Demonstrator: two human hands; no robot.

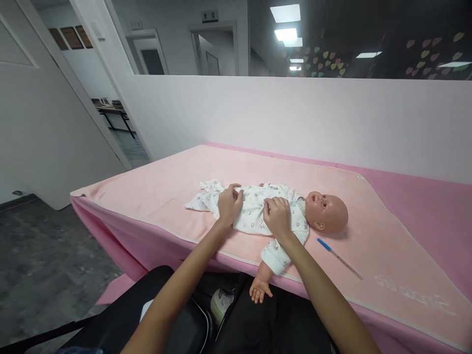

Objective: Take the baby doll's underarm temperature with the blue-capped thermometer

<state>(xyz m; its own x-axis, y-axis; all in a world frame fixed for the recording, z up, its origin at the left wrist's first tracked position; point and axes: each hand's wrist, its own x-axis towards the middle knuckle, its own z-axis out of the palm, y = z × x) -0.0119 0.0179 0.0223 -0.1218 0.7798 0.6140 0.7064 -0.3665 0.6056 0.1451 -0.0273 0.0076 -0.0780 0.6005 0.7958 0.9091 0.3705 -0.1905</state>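
Note:
A baby doll [328, 214] lies on its back, its head to the right and its mouth open. It wears a white printed baby outfit [254, 221], whose loose leg end spreads out to the left. Over the lower part of the outfit, my left hand [229, 204] is curled with its fingertips pinching the cloth. My right hand [277, 216] is closed on the fabric at the doll's chest, and its fingertips are partly hidden. One doll arm [261, 280] hangs over the table's near edge, under my right forearm.
A blue-capped pen-like stick [339, 258] lies on the peach towel [165, 182], right of the doll. Beneath the towel a pink cloth [424, 196] covers the table. A white wall with a dark window stands behind; a black bag [177, 314] is below the near edge.

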